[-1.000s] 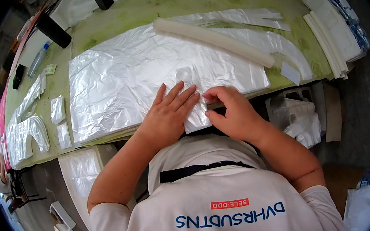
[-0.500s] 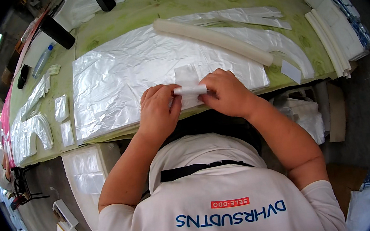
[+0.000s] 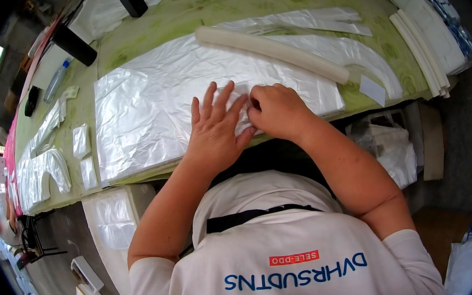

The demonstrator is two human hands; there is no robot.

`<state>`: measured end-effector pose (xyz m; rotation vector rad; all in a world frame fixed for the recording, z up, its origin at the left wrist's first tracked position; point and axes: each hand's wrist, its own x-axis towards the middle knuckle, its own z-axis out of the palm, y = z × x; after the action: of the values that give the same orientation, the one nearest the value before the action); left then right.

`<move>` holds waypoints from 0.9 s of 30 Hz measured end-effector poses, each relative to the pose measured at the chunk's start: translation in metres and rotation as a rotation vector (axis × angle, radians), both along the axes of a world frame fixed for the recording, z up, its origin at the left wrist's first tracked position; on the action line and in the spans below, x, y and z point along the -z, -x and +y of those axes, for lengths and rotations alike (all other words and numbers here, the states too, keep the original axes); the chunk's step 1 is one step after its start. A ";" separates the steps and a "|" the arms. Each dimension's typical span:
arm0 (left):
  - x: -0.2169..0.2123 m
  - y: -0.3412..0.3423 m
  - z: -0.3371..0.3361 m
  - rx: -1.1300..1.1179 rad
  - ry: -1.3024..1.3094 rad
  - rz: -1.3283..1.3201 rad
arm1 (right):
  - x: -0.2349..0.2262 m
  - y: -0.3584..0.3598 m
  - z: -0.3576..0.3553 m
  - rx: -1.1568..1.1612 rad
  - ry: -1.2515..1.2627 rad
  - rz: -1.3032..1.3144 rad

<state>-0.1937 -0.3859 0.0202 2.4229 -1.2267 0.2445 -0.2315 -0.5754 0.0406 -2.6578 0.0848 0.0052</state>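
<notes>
My left hand (image 3: pixel 214 124) is open, fingers spread, resting palm down over a small piece of clear plastic film (image 3: pixel 243 121) at the table's near edge. Beside it, my right hand (image 3: pixel 279 109) is closed, thumb and fingers drawn together at the film's right side. What sits in its fingertips is hidden. Under both hands lies a large stack of shiny clear plastic sheets (image 3: pixel 150 108). A long cream tube (image 3: pixel 272 55) lies diagonally across the stack, beyond my right hand.
A white card (image 3: pixel 372 90) lies right of the stack. Small folded plastic packets (image 3: pixel 81 141) and cut plastic pieces (image 3: pixel 50 168) lie on the left. Farther back are a clear bottle (image 3: pixel 57 81), a black cylinder (image 3: pixel 74 45) and a black box (image 3: pixel 132 1). White panels (image 3: pixel 428 20) stand far right.
My left hand has let go of the rolled plastic and spread flat over it. My right hand has shifted slightly left, still closed. The roll between the hands is now mostly covered.
</notes>
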 end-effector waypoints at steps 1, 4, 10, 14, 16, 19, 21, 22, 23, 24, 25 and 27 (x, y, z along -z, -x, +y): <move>-0.001 0.000 -0.002 -0.002 -0.118 0.014 | -0.003 0.002 0.001 0.047 -0.054 0.005; -0.011 0.005 -0.001 -0.021 -0.100 0.010 | -0.006 0.002 0.000 0.057 -0.094 0.012; 0.010 0.059 0.038 -0.013 0.431 0.710 | -0.008 -0.002 -0.005 -0.082 -0.092 0.045; 0.027 0.079 0.044 -0.294 0.698 1.675 | -0.011 0.021 0.006 -0.173 0.040 -0.036; 0.021 0.076 0.034 -0.308 0.886 1.809 | -0.017 0.043 0.016 -0.240 0.049 -0.061; 0.018 0.074 0.025 -0.265 1.127 1.912 | -0.015 0.070 0.028 -0.243 -0.153 -0.133; 0.006 0.082 0.024 -0.407 0.951 1.760 | -0.004 0.081 0.034 -0.152 -0.412 -0.277; 0.007 0.084 0.026 -0.371 0.926 1.725 | -0.011 0.088 0.040 -0.034 -0.566 -0.179; 0.011 0.085 0.029 -0.336 0.901 1.689 | -0.005 0.088 0.040 0.013 -0.729 -0.090; 0.014 0.087 0.031 -0.300 0.877 1.652 | 0.006 0.087 0.041 0.061 -0.890 0.001; 0.016 0.087 0.033 -0.297 0.943 1.601 | 0.011 0.085 0.043 0.105 -1.052 0.091; 0.018 0.090 0.037 -0.292 1.078 1.490 | 0.011 0.086 0.050 0.132 -0.993 -0.006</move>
<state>-0.2842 -0.3492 0.0021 1.1487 0.0420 -0.5912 -0.3174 -0.5254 0.0294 -1.6570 0.1956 -0.0035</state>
